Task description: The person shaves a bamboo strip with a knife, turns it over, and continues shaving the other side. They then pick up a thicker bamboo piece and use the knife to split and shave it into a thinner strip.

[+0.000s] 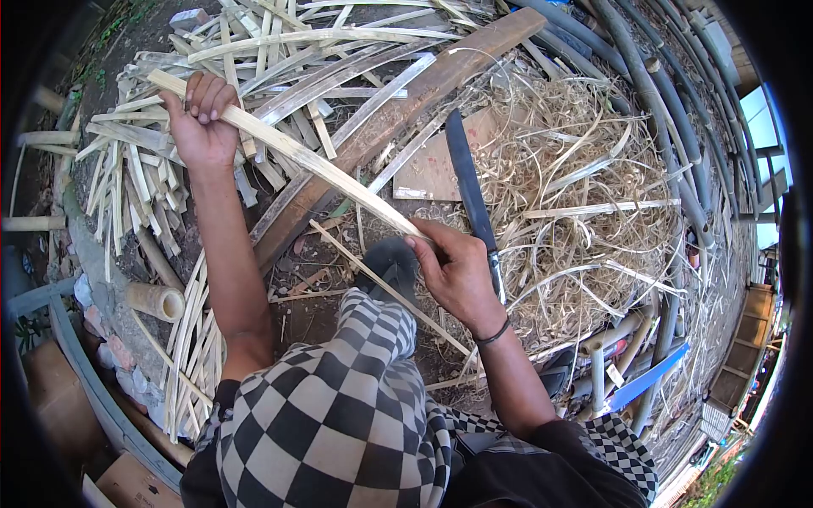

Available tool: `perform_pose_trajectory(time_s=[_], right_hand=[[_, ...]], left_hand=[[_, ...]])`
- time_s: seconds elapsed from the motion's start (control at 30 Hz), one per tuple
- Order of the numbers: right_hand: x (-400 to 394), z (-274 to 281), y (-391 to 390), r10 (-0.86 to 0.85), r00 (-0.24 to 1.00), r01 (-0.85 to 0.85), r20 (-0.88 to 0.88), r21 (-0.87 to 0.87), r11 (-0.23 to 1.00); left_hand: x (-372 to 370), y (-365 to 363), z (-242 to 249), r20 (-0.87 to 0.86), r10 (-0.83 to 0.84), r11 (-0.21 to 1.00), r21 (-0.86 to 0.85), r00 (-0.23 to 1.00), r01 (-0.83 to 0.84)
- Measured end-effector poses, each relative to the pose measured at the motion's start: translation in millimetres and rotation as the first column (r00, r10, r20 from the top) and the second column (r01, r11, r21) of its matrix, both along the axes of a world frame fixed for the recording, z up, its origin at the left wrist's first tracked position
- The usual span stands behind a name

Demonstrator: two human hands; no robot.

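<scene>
A long pale bamboo strip (313, 161) slants across the view between both hands. Near its upper left end, my left hand (206, 118) has its fingers wrapped round it. The lower right end lies in the grip of my right hand (455, 267), thumb on top. A large knife with a dark blade (470, 173) lies just beyond my right hand, its handle beside the fingers; whether they touch it I cannot tell. Checkered cloth (339, 406) covers my lap.
A wooden beam (381, 135) runs diagonally beneath the strip. Split bamboo pieces (140, 169) are heaped at the left, curly shavings (584, 195) at the right. A flat board (432, 169) lies under the knife. Bamboo poles (669, 110) stretch along the right.
</scene>
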State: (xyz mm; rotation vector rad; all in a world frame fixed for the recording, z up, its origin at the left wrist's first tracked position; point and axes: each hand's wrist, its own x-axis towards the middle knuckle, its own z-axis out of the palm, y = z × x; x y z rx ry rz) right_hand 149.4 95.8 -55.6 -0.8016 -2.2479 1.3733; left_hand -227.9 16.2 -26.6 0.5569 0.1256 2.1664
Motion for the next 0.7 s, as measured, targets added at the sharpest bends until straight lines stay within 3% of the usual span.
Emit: perform_pose_trajectory(time_s=[0.07,0.13,0.17,0.2,0.27,0.33,0.4,0.47,0.67,0.7], right_hand=[[0.7,-1.5,1.2,-0.013,1.0,0.014,-0.027,0.024,1.0],[2.4,-3.4,3.4,-0.021,0.998,0.024,-0.053,0.05,0.998],[3.9,-4.2,5.0,-0.036,0.998,0.038,-0.047,0.036,0.999],[4.9,-5.0,6.3,-0.048,0.998,0.049,-0.041,0.023,0.999],[5.6,-8.3,8.4,-0.06,0.998,0.06,-0.015,-0.008,0.998],[5.9,-8.5,9.4,-0.073,0.997,0.073,0.006,-0.036,0.997],[6.8,-7.8,9.2,-0.116,0.992,0.12,0.038,-0.105,0.987],[6.5,-15.1,11.0,-0.111,0.994,0.11,-0.022,-0.046,0.993],[9.6,-28.3,12.1,-0.127,0.992,0.127,0.006,-0.094,0.987],[9.4,-30.5,12.2,-0.097,0.995,0.099,0.021,-0.227,0.969]], left_hand=[[4.1,1.4,0.7,-0.041,0.015,1.0,-0.013,0.999,-0.016],[17.2,4.6,9.2,-0.065,0.252,0.932,-0.252,0.966,-0.26],[0.0,0.2,-11.2,-0.2,0.023,0.999,-0.033,0.979,-0.03],[7.8,1.0,-7.3,-0.2,0.035,0.999,-0.027,0.979,-0.041],[34.0,5.6,6.6,-0.309,0.206,0.847,-0.419,0.929,-0.327],[42.0,0.0,-7.1,-0.474,0.094,0.823,-0.458,0.875,-0.336],[50.1,-3.9,-21.1,-0.439,0.096,0.822,-0.471,0.893,-0.32],[59.7,-7.4,-29.9,-0.534,-0.06,0.811,-0.518,0.843,-0.271],[82.3,-2.1,-39.0,-0.451,-0.001,0.736,-0.605,0.893,-0.305],[81.6,-0.5,-40.2,-0.464,0.012,0.715,-0.615,0.886,-0.332]])
